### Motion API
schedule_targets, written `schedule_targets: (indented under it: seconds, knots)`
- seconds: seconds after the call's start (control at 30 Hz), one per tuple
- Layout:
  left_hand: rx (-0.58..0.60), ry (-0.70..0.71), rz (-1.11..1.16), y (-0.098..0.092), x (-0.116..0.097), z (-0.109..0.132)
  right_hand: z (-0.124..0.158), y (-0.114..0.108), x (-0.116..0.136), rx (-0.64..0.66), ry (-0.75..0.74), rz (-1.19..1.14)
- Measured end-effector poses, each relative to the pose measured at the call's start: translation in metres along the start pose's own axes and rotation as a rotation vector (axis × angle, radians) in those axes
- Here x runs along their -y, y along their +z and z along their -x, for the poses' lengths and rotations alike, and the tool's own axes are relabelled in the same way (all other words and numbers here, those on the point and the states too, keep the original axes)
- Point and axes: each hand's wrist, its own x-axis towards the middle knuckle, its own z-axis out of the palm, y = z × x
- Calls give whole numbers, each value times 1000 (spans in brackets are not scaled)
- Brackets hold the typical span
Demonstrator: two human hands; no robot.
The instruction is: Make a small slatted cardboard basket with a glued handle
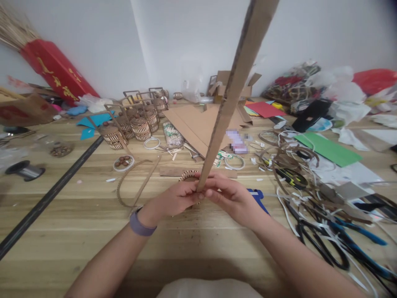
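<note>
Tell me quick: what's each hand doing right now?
Left hand: closed on the cardboard strip.
Right hand: closed on the same strip's lower end.

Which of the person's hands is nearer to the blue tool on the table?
Right. The right hand is directly beside the blue tool and covers part of it. The left hand is on the other side of the cardboard strip, farther from the tool.

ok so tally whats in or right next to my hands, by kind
cardboard strip, pinched by left hand and right hand: 1
slatted round piece behind the hands: 1
blue tool beside the right hand: 1
purple wristband: 1
total: 4
</note>
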Motion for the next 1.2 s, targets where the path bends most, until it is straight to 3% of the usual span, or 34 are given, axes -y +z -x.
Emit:
schedule_targets:
  seconds: [0.23, 0.37, 0.47, 0.57, 0.77, 1.03, 1.2]
  knots:
    - [-89, 5, 161, 9, -6, 2, -2, 11, -8, -123, 51, -74]
    - [-332, -45, 279, 18, -18, 13, -2, 13, -7, -172, 60, -66]
    - [-516, -18, 206, 21, -26, 20, -2, 14, -5, -179, 71, -64]
    - [-617, 45, 116, 23, -30, 20, -1, 15, -4, -173, 61, -71]
    - [-691, 126, 119, 30, -30, 16, 0, 15, -6, -174, 56, -60]
    - [-802, 167, 79, 43, -28, 13, -4, 4, 21, -165, -13, 268]
    - [-838, 176, -4, 44, -27, 12, -8, 9, 25, -172, -10, 328]
